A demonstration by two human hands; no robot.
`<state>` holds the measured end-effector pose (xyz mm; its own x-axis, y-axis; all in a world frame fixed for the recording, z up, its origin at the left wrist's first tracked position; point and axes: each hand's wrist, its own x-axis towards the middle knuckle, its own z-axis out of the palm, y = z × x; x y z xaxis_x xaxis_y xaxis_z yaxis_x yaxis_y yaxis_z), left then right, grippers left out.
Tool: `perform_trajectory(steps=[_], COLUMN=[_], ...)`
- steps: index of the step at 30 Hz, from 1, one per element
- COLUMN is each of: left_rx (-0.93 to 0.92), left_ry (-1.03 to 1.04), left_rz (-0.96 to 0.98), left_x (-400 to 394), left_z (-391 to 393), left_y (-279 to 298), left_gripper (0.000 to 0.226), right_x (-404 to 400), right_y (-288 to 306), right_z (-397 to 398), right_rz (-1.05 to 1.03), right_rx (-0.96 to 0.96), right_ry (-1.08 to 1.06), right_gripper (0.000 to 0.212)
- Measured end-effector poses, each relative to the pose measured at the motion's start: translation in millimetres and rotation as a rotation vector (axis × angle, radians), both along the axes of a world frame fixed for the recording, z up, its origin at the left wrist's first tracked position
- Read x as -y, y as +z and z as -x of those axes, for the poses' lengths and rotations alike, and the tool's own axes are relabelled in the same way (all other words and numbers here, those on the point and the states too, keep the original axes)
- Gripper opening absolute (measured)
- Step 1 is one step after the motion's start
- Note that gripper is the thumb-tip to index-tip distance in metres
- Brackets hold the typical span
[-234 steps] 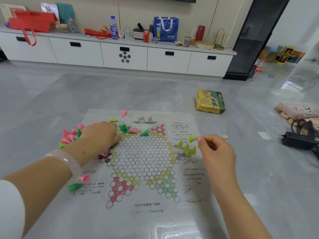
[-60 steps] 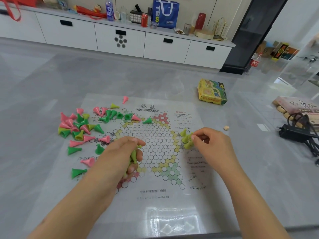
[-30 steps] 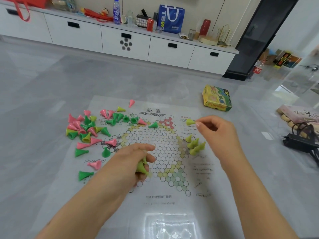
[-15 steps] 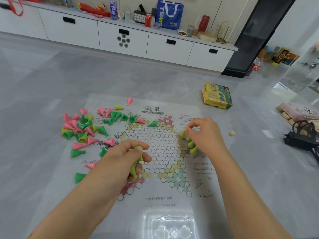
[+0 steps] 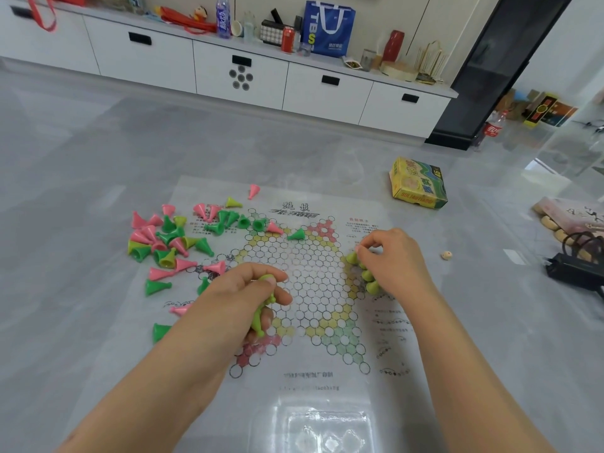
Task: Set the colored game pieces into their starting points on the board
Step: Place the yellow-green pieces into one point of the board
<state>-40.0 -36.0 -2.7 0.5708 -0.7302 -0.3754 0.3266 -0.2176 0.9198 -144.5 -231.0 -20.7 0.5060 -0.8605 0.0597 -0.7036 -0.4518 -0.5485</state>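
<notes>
Our left hand hovers over the lower left of the thin printed paper game board, its fingers curled round a small bundle of yellow-green plastic cone pieces; our right hand sits at the board's right point, thumb and fingertips pinching one yellow-green cone just above a short cluster of the same colour standing there; a loose heap of pink, green and yellow-green cones lies off the board's left edge; a yellow and green cardboard box rests on the grey floor beyond.
</notes>
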Motion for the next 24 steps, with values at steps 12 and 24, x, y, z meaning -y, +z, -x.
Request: perform_trajectory(steps=[12,24], left_rx=[-0.039,-0.096], left_ry=[0.001,-0.012], left_rz=[0.014,0.05], left_x=[0,0], left_z=[3,9], left_y=[6,13], left_gripper=[0.014,0.034], right_x=[-12,-94], right_y=[20,44], right_z=[1,0], right_rz=[0.15,-0.267], right_rx=[0.108,0.421], right_ry=[0.025,0.481], right_gripper=[0.015,0.013])
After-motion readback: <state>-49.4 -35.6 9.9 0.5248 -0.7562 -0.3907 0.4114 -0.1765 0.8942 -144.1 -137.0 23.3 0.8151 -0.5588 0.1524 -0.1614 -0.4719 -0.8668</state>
